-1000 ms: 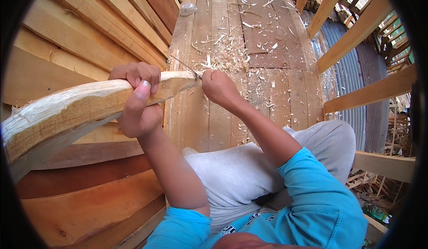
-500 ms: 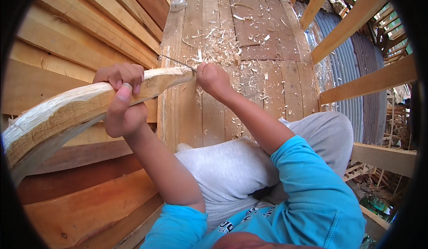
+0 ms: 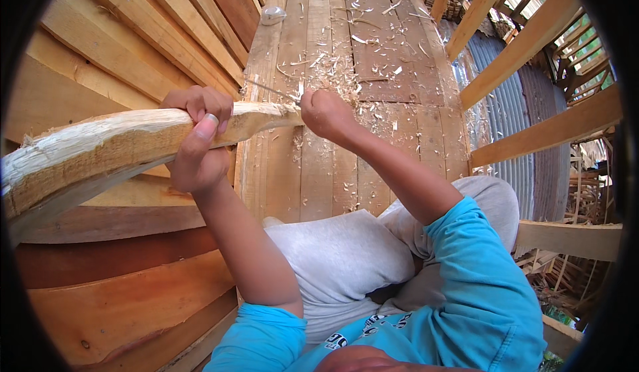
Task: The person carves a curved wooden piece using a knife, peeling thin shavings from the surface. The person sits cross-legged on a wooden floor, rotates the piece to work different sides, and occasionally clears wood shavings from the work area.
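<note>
A long curved piece of pale, partly shaved wood comes in from the left edge and narrows toward the middle. My left hand is wrapped round it, thumb across the near side and fingers over the top. At its narrow end, my right hand is closed in a fist on a thin, dark, straight metal tool. This tool reaches from the fist up and left, just beyond the wood's tip. The fist hides its handle, so its exact kind cannot be told.
Curled wood shavings lie scattered over the plank floor. A plank wall rises close on the left. Wooden rails stand on the right, with corrugated metal sheets beyond. A clear plastic item lies at the far left of the floor.
Both hands and the wood appear slightly further right in the picture, partly because the view has shifted. My left hand keeps its grip, and the tool remains in my right fist.
</note>
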{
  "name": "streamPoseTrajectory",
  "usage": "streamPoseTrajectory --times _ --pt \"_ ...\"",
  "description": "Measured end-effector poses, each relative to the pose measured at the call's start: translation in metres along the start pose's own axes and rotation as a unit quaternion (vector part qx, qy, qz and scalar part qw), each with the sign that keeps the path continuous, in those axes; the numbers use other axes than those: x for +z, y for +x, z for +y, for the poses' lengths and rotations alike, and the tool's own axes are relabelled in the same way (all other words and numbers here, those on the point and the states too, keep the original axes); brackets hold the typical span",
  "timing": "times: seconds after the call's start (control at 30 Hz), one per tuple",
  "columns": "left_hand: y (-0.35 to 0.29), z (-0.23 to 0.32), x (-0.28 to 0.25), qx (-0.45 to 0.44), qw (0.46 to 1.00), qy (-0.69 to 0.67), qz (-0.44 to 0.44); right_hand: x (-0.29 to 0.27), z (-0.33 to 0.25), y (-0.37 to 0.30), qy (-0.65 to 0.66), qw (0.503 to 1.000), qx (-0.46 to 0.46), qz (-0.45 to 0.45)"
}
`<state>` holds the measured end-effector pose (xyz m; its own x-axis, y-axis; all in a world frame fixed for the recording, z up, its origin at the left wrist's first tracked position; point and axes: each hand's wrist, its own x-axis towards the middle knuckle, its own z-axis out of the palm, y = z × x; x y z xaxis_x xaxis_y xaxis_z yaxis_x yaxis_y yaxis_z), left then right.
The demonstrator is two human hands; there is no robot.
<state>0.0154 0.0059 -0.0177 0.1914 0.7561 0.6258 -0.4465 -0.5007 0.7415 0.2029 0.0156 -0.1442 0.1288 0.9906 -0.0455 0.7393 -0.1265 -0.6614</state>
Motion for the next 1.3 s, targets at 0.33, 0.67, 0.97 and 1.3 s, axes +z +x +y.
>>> streamPoseTrajectory --times 0.33,0.67,0.97,1.3 --pt "-0.001 0.001 -0.004 0.005 1.000 -0.012 0.023 0.027 0.010 0.013 -0.066 0.998 0.014 -0.007" --pt "-0.002 -0.008 -0.002 0.005 0.998 -0.040 0.039 0.021 0.062 0.060 -0.125 0.992 0.026 0.012" --pt "-0.005 -0.005 -0.022 0.015 0.997 -0.062 -0.047 0.023 0.044 0.018 0.171 0.973 0.129 -0.089" --pt "-0.002 -0.004 -0.020 0.023 0.993 -0.073 -0.087 0.013 0.027 0.008 0.202 0.956 0.114 -0.181"
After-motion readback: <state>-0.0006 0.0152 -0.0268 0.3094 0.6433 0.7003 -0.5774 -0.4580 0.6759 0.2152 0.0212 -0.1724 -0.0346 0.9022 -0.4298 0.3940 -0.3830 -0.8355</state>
